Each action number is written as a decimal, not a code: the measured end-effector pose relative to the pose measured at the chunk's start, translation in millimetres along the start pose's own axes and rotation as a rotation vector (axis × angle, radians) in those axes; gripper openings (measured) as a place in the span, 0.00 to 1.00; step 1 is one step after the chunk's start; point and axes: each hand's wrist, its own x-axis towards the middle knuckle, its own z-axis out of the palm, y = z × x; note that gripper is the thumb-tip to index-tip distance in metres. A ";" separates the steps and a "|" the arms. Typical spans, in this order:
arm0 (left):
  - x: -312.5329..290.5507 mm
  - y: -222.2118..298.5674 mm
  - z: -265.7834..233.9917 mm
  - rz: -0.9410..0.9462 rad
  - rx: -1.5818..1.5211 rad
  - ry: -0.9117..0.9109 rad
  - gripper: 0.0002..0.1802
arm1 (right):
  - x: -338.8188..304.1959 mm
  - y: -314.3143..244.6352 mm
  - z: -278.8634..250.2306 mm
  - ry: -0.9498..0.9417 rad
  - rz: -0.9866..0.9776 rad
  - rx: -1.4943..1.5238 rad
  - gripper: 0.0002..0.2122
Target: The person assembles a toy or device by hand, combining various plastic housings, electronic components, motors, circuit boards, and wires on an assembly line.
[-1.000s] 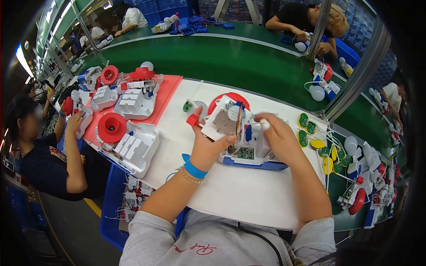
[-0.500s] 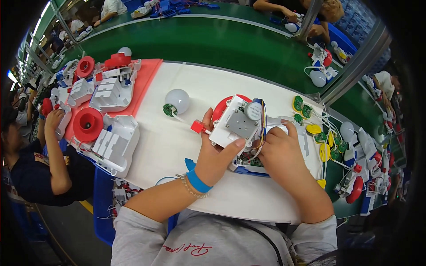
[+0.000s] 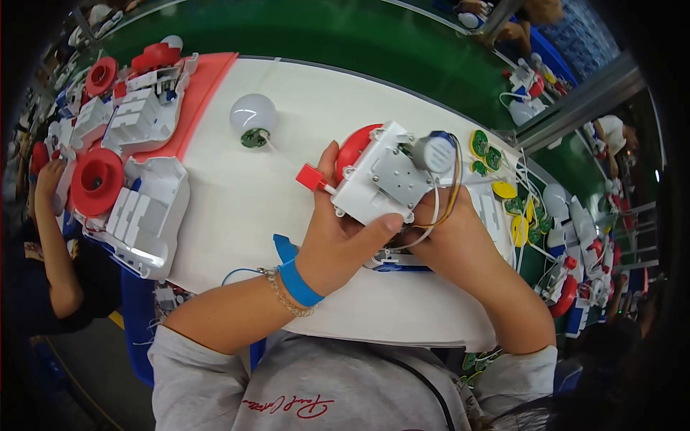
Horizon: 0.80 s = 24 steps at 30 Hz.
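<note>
My left hand [image 3: 345, 241] is closed round a white motor unit [image 3: 366, 183], its thumb on the near edge. The unit is tilted, with a grey metal plate, a round silver motor [image 3: 435, 153], a red disc [image 3: 353, 152] behind it and a red block [image 3: 310, 177] on a white stem at its left. Coloured wires loop from the motor over my right hand [image 3: 449, 223]. That hand is curled under the unit's right side; its fingertips and what they grip are hidden. Below both hands, a white-and-blue housing [image 3: 402, 264] lies on the white table, mostly covered.
A white bulb [image 3: 253, 115] with a green circuit board stands left of my hands. Further left, white housings [image 3: 140, 223] with red funnels lie on a red mat [image 3: 205, 100]. Green boards and yellow discs [image 3: 505, 189] with cables lie right. A co-worker's arm [image 3: 54, 237] reaches in at far left.
The motor unit has been raised and tilted further from the housing. My right hand has slid further under it, and its fingers have gone out of sight. The whole view has shifted.
</note>
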 end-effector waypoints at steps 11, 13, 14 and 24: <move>-3.0 -2.9 -5.1 0.000 0.012 -0.035 0.50 | -5.9 -8.2 -5.2 -0.065 -0.002 -0.114 0.03; -3.2 -2.4 -4.4 0.000 0.020 -0.043 0.50 | -8.8 -5.4 -3.6 -0.111 0.009 -0.122 0.03; -2.7 -1.5 -4.6 -0.005 0.013 -0.047 0.50 | -9.8 -4.5 -3.3 -0.154 0.020 -0.133 0.04; -0.5 -0.8 -9.8 -0.019 -0.011 -0.048 0.48 | -10.9 0.0 0.6 -0.064 -0.117 -0.242 0.08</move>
